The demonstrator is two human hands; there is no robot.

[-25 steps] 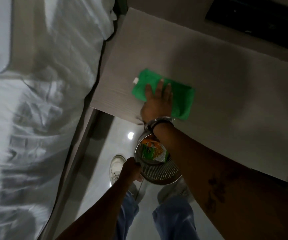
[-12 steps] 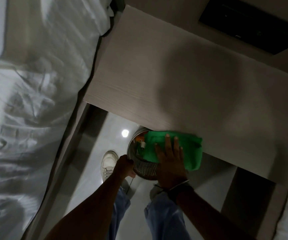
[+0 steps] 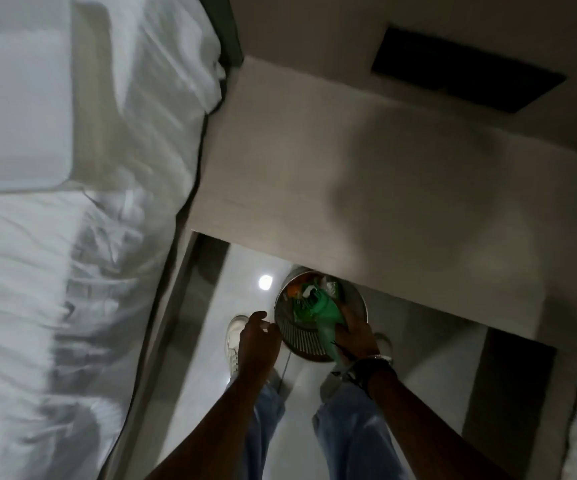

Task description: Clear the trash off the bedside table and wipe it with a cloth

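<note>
The pale wooden bedside table (image 3: 366,174) fills the middle of the view, its top bare. Just below its front edge is a round metal mesh bin (image 3: 300,337) holding orange and green wrappers (image 3: 306,289). My right hand (image 3: 354,337) is at the bin's right rim, closed on the green cloth (image 3: 328,313), which hangs bunched over the bin's opening. My left hand (image 3: 257,337) is at the bin's left rim with its fingers curled. Blur hides whether it grips the rim.
A bed with white sheets (image 3: 72,237) runs along the left, close against the table. A dark panel (image 3: 467,69) is on the wall behind the table. My legs in jeans and white shoes (image 3: 235,337) stand on the glossy floor below.
My right hand slid the green cloth from the tabletop over the front edge and down into the bin's opening. The left hand's hold on the bin's rim has loosened.
</note>
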